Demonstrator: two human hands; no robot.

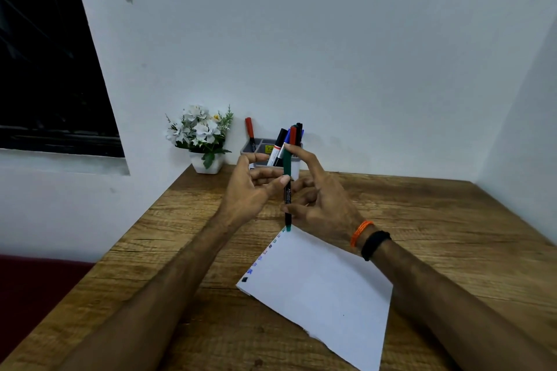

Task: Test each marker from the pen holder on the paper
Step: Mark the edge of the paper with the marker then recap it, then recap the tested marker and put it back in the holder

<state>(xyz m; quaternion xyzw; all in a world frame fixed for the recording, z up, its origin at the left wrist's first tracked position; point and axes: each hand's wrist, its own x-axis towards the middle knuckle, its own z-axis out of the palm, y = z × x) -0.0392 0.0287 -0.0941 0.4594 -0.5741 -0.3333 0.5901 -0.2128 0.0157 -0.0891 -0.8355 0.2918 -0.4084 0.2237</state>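
A green-capped marker with a black barrel stands upright above the table between both hands. My right hand holds it with the index fingertip on the cap's top and the thumb against the lower barrel. My left hand pinches the marker where cap meets barrel. The grey pen holder stands behind the hands at the wall, with a red marker and several other markers in it. White paper lies on the table below the hands, with small colour marks along its left edge.
A white pot of artificial flowers stands left of the pen holder. The wooden table meets white walls at the back and right. A dark window is at the far left, and a dark red seat lies below the table's left edge.
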